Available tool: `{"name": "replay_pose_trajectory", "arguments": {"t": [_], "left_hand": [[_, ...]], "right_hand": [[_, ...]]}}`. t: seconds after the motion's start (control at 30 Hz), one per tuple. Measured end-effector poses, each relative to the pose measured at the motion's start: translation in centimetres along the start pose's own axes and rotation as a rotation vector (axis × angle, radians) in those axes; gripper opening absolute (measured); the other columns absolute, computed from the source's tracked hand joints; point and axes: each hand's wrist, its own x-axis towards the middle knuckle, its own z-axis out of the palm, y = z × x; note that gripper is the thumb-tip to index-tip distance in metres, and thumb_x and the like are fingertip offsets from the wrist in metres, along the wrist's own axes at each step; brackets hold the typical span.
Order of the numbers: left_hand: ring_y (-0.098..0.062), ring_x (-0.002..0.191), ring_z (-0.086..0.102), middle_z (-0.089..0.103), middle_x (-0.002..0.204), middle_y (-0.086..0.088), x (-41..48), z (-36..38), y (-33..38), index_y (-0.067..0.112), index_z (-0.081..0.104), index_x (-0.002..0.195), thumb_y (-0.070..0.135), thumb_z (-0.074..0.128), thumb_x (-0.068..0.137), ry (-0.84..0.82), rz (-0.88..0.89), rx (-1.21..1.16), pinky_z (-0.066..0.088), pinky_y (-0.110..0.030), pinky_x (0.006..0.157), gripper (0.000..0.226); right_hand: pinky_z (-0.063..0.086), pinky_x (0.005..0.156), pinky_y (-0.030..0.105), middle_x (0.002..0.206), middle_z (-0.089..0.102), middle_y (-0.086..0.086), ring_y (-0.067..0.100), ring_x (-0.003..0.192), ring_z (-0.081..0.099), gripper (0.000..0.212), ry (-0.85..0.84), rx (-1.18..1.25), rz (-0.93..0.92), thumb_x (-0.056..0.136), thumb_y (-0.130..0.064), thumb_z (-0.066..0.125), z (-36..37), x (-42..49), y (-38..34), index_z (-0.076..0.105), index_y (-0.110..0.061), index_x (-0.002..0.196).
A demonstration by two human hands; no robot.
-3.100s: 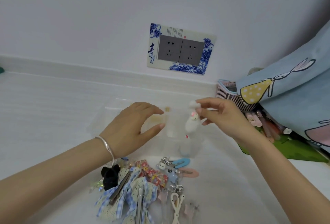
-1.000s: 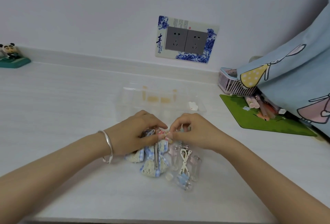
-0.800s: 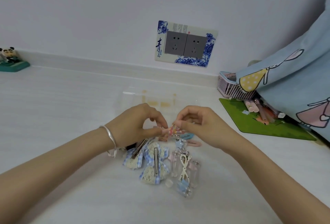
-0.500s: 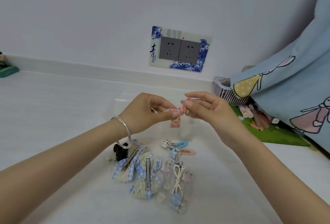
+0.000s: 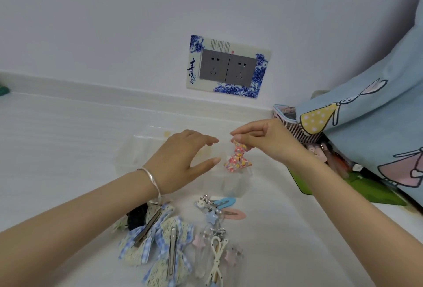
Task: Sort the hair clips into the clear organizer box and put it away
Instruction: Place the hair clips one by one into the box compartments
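My right hand pinches a floral pink bow clip, which dangles over the right end of the clear organizer box. My left hand hovers over the box's middle with its fingers spread and nothing in it, a silver bangle on the wrist. The box sits on the white counter and is partly hidden by both hands. Nearer to me lies a pile of hair clips: blue gingham lace bows, a black clip, blue and pink snap clips, a white bow clip and small star clips.
A pink slatted basket stands at the back right beside a green mat with several small items. Blue cartoon-print fabric hangs over the right side. A double wall socket is on the wall behind.
Both hands lifted the floral bow from the pile. My left hand has let go of it and opened. My right hand carried it over the box.
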Motion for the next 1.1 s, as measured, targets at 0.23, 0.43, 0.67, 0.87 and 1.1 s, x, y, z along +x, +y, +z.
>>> {"name": "replay_pose_trajectory", "arguments": {"t": [0.23,0.43,0.67,0.87,1.1], "left_hand": [[-0.008,0.11,0.05,0.061,0.114,0.01,-0.1,0.0,0.0,0.03,0.051,0.122,0.055,0.036,0.087,-0.032,0.041,-0.024,0.039,-0.028,0.093,0.046],[-0.005,0.109,0.051,0.061,0.114,0.011,0.2,0.4,1.0,0.031,0.058,0.119,0.051,0.036,0.091,-0.176,0.181,-0.034,0.036,-0.027,0.097,0.041],[-0.003,0.111,0.044,0.056,0.117,0.013,0.3,1.0,1.3,0.033,0.062,0.114,0.055,0.031,0.089,-0.201,0.18,-0.04,0.032,-0.024,0.099,0.045],[-0.003,0.11,0.044,0.057,0.116,0.011,0.2,0.2,1.0,0.033,0.06,0.114,0.054,0.03,0.089,-0.123,0.151,-0.092,0.033,-0.022,0.094,0.045],[-0.004,0.114,0.044,0.057,0.118,0.01,-0.2,-0.7,0.2,0.033,0.06,0.113,0.052,0.028,0.091,-0.055,0.119,-0.059,0.029,-0.019,0.096,0.043]], "right_hand": [[0.047,0.054,0.009,0.076,0.072,0.012,-0.003,0.058,0.062,0.013,-0.002,-0.101,-0.073,0.079,-0.007,0.071,0.7,0.8,1.8,0.074,-0.004,0.092],[0.053,0.06,0.013,0.074,0.072,0.008,-0.001,0.06,0.064,0.012,-0.069,-0.202,-0.141,0.079,-0.006,0.071,0.9,1.5,2.0,0.073,-0.008,0.091],[0.041,0.074,0.019,0.084,0.072,-0.009,0.002,0.079,0.062,0.008,0.001,-0.278,-0.223,0.081,-0.021,0.07,1.3,1.0,2.9,0.07,-0.021,0.089],[0.038,0.095,0.021,0.099,0.071,-0.017,0.001,0.105,0.057,0.039,0.042,-0.323,-0.333,0.091,-0.05,0.041,-1.5,-1.5,3.2,0.074,-0.03,0.093],[-0.005,0.116,0.023,0.115,0.065,-0.026,-0.011,0.127,0.031,0.053,-0.163,-0.805,-0.418,0.095,-0.051,0.021,0.4,-3.0,3.2,0.069,-0.033,0.106]]}}
